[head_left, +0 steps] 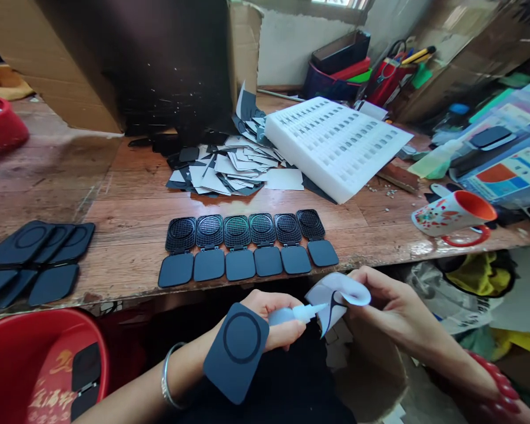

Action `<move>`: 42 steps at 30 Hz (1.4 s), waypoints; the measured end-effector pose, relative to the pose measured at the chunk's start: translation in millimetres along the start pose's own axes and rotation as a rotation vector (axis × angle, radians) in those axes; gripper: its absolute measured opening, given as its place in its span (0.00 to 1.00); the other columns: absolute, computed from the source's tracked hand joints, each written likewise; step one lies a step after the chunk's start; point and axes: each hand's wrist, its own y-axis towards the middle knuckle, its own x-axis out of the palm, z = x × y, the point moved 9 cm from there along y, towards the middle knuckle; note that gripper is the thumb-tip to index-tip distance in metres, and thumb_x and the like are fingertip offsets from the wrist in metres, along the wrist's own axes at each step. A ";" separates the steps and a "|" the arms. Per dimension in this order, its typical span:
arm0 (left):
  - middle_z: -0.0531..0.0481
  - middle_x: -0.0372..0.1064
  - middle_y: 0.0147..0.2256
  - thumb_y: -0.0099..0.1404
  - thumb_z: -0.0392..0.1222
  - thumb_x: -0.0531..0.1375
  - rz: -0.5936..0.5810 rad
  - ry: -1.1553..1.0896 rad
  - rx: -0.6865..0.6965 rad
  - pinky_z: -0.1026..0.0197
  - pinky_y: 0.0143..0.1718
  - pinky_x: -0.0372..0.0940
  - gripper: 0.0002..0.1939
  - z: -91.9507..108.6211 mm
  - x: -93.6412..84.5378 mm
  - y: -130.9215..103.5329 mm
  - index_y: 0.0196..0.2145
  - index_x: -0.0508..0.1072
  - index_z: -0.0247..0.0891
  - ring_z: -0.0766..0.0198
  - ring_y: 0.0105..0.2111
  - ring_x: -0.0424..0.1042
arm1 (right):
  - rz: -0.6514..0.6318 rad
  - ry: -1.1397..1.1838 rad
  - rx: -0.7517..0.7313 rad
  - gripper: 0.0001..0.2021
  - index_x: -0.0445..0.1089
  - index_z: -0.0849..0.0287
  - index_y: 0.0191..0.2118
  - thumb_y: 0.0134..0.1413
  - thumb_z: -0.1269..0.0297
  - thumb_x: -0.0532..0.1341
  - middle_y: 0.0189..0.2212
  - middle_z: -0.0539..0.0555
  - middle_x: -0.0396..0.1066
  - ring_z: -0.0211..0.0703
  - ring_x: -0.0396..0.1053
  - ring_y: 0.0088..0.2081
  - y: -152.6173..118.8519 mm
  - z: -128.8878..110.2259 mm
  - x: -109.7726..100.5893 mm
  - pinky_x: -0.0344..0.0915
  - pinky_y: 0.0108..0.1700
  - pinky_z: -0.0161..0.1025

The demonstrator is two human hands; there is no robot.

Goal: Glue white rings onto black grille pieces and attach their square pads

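My left hand (282, 330) grips a small translucent squeeze bottle (281, 317) with a narrow white nozzle, which points right. A dark, rounded-square pad (235, 380) with a ring on its face covers part of the same hand and wrist; how it is held is hidden. Between the fingers of my right hand (386, 297) is a bent white sheet (335, 287) with a black curved edge. The nozzle tip is at the sheet; whether they touch, I cannot tell. Just beyond both hands, a row of opened hinged black cases (240, 265) lies along the table's front edge.
Dark ringed pieces (22, 242) overlap at the left. A red tub (9, 353) stands below them. Paper scraps (229, 171) are heaped behind the row, beside a white foam block (335, 141). A mug (441, 215) lies tilted at right. Under my right arm is a cardboard box (375, 365).
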 end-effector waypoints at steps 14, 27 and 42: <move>0.56 0.65 0.20 0.65 0.47 0.58 0.197 0.119 0.022 0.68 0.19 0.55 0.16 12.3 -3.5 -3.6 0.44 0.78 0.35 0.70 0.17 0.61 | -0.092 0.504 0.046 0.20 0.79 0.56 0.44 0.65 0.48 0.55 0.45 0.59 0.74 0.48 0.72 0.47 -3.0 2.1 36.5 0.69 0.50 0.43; 0.55 0.67 0.22 0.64 0.47 0.57 0.097 -0.028 -0.047 0.69 0.15 0.59 0.15 -3.4 1.7 4.7 0.40 0.76 0.35 0.69 0.14 0.64 | 0.008 0.271 0.092 0.08 0.76 0.58 0.33 0.56 0.59 0.66 0.28 0.50 0.74 0.38 0.69 0.30 9.9 11.1 33.8 0.65 0.32 0.33; 0.56 0.64 0.23 0.63 0.45 0.57 0.046 0.151 0.059 0.70 0.19 0.54 0.11 9.9 -3.3 1.3 0.38 0.75 0.35 0.72 0.18 0.59 | -0.128 -0.185 -0.317 0.08 0.68 0.57 0.33 0.65 0.68 0.57 0.28 0.49 0.69 0.36 0.67 0.29 10.2 -36.6 29.2 0.64 0.31 0.32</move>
